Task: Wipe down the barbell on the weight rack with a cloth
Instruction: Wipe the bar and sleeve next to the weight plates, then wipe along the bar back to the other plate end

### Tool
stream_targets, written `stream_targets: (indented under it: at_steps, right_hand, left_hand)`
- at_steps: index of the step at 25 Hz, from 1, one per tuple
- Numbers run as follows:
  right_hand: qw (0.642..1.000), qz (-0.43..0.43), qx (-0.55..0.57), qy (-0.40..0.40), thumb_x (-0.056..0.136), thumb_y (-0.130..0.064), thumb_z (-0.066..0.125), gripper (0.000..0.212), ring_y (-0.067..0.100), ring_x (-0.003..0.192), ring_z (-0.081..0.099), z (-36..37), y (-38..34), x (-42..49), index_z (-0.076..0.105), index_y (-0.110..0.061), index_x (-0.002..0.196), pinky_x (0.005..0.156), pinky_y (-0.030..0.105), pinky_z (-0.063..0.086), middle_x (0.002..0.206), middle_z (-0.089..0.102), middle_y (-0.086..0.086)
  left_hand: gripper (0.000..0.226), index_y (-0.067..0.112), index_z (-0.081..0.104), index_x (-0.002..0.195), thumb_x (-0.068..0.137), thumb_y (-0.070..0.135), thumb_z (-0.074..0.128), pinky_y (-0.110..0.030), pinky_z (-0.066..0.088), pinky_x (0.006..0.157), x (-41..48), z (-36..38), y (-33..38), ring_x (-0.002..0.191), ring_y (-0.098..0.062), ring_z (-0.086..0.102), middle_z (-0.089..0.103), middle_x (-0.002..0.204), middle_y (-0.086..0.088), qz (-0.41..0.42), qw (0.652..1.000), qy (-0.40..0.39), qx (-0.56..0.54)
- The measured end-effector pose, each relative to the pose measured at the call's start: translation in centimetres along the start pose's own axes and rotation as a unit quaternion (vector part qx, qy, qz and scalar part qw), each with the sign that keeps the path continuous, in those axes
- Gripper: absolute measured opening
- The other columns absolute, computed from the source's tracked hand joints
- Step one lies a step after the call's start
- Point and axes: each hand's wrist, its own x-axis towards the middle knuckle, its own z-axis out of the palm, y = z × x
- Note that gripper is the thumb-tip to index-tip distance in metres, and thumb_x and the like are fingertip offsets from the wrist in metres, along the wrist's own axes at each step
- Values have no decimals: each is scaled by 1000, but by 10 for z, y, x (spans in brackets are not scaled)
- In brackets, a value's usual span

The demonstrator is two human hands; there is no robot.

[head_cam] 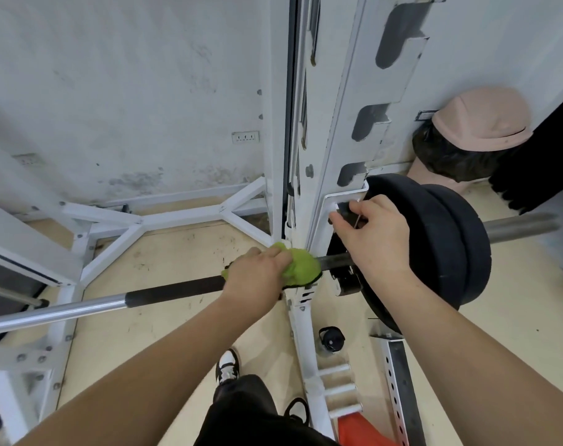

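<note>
The barbell (119, 302) runs from lower left to right across the white weight rack (334, 130), chrome at the left, dark along its grip. Two black plates (447, 246) sit on its right sleeve. My left hand (257, 278) presses a green cloth (301, 263) around the bar right beside the rack upright. Higher and to the right, my right hand (373, 236) grips a dark latch part at the rack's hook bracket, just in front of the inner plate. The bar section under the cloth is hidden.
The rack's white floor braces (177, 217) spread behind the bar. A pink bin with a black liner (476, 136) stands by the wall at the right. A dark bottle (331, 339) and white storage pegs (338, 387) lie near my feet. An orange object (360, 429) is at the bottom.
</note>
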Motion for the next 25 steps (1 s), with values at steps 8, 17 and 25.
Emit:
stream_targets:
  at_steps: [8,17,25]
  right_hand:
    - [994,-92,22,-57,84,-19,74,34,22,105,58,-6,-6,-54,64,-14,116,89,39,52,115,52,2]
    - [892,-208,-200,-349,93,-47,62,64,20,129,48,50,-24,-56,40,-32,151,90,35,49,138,54,-9]
    - [857,-166,-215,-438,87,-34,68,23,22,99,61,78,-68,-52,66,-18,103,65,32,37,99,66,2]
  left_hand:
    - [21,22,69,102,83,15,75,-35,51,61,-39,9,-28,87,-27,60,71,107,9,34,996,85,-21]
    - [49,26,60,136,90,38,69,-41,53,99,-61,-30,-65,122,-25,61,62,143,2,-33,991,30,-126]
    - [13,21,75,101,89,25,71,-37,55,66,-109,-28,-130,84,-19,58,66,90,7,-137,988,61,-31]
